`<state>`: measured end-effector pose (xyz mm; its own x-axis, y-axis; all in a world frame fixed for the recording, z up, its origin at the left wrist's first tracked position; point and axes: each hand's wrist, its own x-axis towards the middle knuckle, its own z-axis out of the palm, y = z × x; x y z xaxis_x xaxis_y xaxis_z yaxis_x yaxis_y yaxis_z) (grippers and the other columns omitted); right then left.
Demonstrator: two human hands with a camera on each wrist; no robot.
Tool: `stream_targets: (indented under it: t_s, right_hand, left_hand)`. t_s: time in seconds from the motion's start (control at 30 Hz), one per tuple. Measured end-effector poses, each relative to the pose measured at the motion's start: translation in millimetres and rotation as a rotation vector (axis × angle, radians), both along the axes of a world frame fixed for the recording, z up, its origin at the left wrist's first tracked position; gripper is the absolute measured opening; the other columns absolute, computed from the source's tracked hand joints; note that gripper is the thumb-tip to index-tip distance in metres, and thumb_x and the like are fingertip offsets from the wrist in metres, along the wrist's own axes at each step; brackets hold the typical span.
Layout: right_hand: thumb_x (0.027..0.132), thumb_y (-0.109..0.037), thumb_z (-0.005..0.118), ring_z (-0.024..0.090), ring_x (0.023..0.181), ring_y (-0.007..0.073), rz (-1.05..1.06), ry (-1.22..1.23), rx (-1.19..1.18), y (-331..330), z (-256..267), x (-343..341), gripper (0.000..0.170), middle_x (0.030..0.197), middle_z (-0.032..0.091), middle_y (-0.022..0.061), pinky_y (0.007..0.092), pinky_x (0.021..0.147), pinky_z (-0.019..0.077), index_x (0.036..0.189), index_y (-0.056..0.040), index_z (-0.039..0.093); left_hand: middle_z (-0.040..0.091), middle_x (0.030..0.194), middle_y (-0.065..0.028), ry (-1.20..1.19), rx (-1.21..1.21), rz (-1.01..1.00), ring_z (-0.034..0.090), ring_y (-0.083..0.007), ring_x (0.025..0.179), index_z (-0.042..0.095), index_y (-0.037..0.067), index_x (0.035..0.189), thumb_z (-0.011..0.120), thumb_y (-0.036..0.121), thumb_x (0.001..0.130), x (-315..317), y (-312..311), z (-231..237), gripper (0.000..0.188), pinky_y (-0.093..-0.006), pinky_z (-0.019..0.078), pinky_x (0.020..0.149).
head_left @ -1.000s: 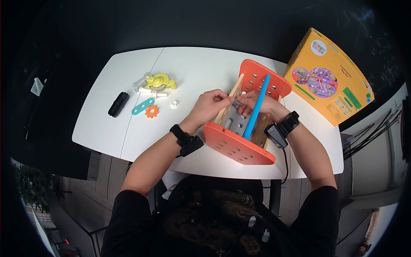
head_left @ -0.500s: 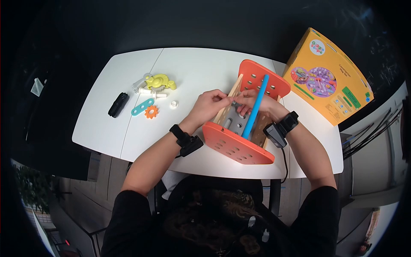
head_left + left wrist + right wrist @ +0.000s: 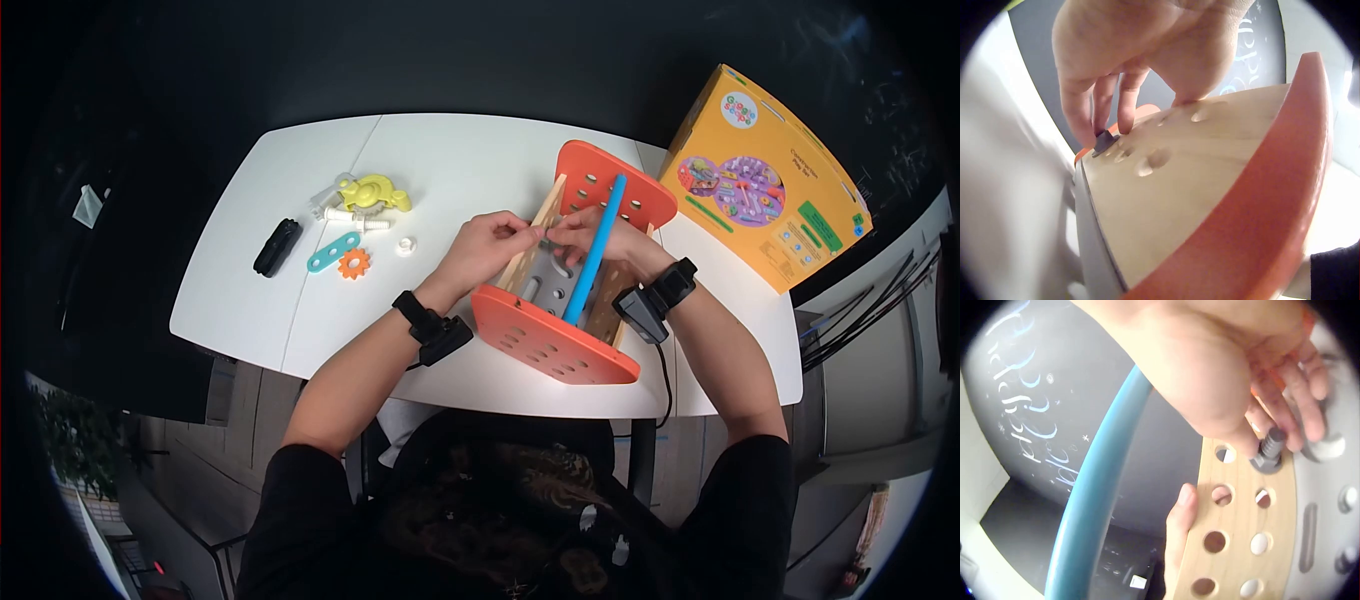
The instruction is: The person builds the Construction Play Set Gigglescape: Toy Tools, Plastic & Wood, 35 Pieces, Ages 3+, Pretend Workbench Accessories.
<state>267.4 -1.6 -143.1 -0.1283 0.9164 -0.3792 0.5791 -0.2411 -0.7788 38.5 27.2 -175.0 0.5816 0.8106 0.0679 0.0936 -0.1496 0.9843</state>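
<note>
Dark grey parts sat at the fingertips: the right hand (image 3: 627, 248) pinched a dark grey nut (image 3: 1265, 464) around a grey threaded bolt (image 3: 1274, 439), while the left hand (image 3: 485, 248) gripped the bolt's flanged head (image 3: 1105, 142) on the outer side. Between them stood a pale wooden panel (image 3: 1241, 519) drilled with round holes, the bolt passing through one. So the bolt was in and the nut was on; how tight it sat, the fingers largely hid. Around this, the frame seemed largely built, a long blue rod (image 3: 597, 250) running between two perforated orange end boards (image 3: 655, 195). Left of it on the white counter (image 3: 460, 150), a teal holed strip (image 3: 342, 246), an orange toothed gear (image 3: 346, 264) and a white screw (image 3: 355, 219) lay loose, apparently not yet fitted.
</note>
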Motion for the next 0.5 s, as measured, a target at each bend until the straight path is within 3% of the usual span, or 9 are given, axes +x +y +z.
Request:
stream_targets:
  t_s: [0.07, 0.13, 0.17, 0.27, 0.33, 0.37, 0.43, 0.5]
  right_hand:
    - [0.098, -0.033, 0.068, 0.069, 0.08, 0.0118, 0.001, -0.073, -0.001, -2, 5, 4, 0.032, 0.092, 0.074, 0.0059, 0.0278, 0.074, 0.0555, 0.111, -0.004, 0.073]
    - [0.096, -0.032, 0.068, 0.07, 0.093, 0.0188, 0.138, -0.203, 0.306, -14, 8, 14, 0.041, 0.101, 0.073, 0.0114, 0.0341, 0.086, 0.0553, 0.124, -0.0019, 0.068]
    - [0.096, -0.032, 0.068, 0.07, 0.093, 0.0188, 0.135, -0.206, 0.308, -21, 12, 15, 0.041, 0.101, 0.073, 0.0114, 0.0341, 0.086, 0.0553, 0.124, -0.0019, 0.068]
    - [0.094, -0.023, 0.066, 0.066, 0.104, 0.033, 0.261, -0.397, 0.423, -48, 33, 14, 0.043, 0.113, 0.068, 0.0187, 0.0403, 0.092, 0.0516, 0.133, -0.0039, 0.061]
    - [0.094, -0.021, 0.066, 0.066, 0.102, 0.0333, 0.276, -0.43, 0.514, -60, 39, 24, 0.04, 0.11, 0.068, 0.0183, 0.0405, 0.092, 0.0514, 0.13, -0.0039, 0.063]
    - [0.093, -0.019, 0.065, 0.066, 0.101, 0.0336, 0.291, -0.461, 0.605, -65, 43, 29, 0.037, 0.107, 0.068, 0.0179, 0.0407, 0.091, 0.0512, 0.127, -0.004, 0.065]
    - [0.092, -0.015, 0.064, 0.065, 0.1, 0.0319, 0.286, -0.502, 0.583, -78, 66, 30, 0.031, 0.105, 0.068, 0.0169, 0.0409, 0.09, 0.0505, 0.121, -0.0042, 0.068]
    - [0.089, -0.013, 0.064, 0.065, 0.095, 0.0314, 0.007, -0.329, 0.618, -86, 76, 35, 0.022, 0.106, 0.068, 0.017, 0.041, 0.089, 0.0504, 0.107, -0.002, 0.07]
  left_hand:
    - [0.074, 0.095, -0.0102, -0.006, -0.007, -0.018, 0.069, -0.0137, 0.088, 0.071, -0.002, 0.105, 0.07, 0.034, 0.095, -3, -1, 2, 0.037, -0.0265, 0.0527, 0.082]
    - [0.074, 0.104, -0.0108, -0.013, -0.01, 0.007, 0.068, -0.0153, 0.097, 0.07, -0.002, 0.113, 0.066, 0.035, 0.099, -7, -4, 5, 0.04, -0.0271, 0.0516, 0.089]
    - [0.074, 0.104, -0.0108, -0.015, -0.007, 0.004, 0.068, -0.0153, 0.097, 0.07, -0.002, 0.113, 0.066, 0.035, 0.099, -11, -4, 6, 0.04, -0.0271, 0.0516, 0.089]
    - [0.072, 0.113, -0.011, -0.157, 0.096, 0.021, 0.066, -0.0166, 0.108, 0.068, -0.001, 0.119, 0.065, 0.034, 0.1, -31, -12, 18, 0.039, -0.031, 0.0496, 0.097]
    - [0.071, 0.118, -0.0101, -0.229, 0.12, -0.158, 0.064, -0.0182, 0.113, 0.068, 0.001, 0.12, 0.065, 0.03, 0.099, -49, -29, 45, 0.035, -0.0348, 0.0478, 0.101]
    - [0.071, 0.118, -0.0101, -0.226, 0.117, -0.155, 0.064, -0.0182, 0.113, 0.068, 0.001, 0.12, 0.065, 0.03, 0.099, -56, -33, 44, 0.035, -0.0348, 0.0478, 0.101]
    - [0.072, 0.114, -0.0096, -0.26, 0.313, -0.382, 0.066, -0.0203, 0.109, 0.069, 0.003, 0.117, 0.07, 0.023, 0.095, -69, -42, 42, 0.03, -0.0362, 0.0489, 0.099]
    - [0.074, 0.106, -0.0088, -0.194, 0.382, -0.399, 0.069, -0.0206, 0.103, 0.07, 0.004, 0.112, 0.077, 0.014, 0.088, -77, -52, 48, 0.027, -0.0344, 0.0501, 0.095]
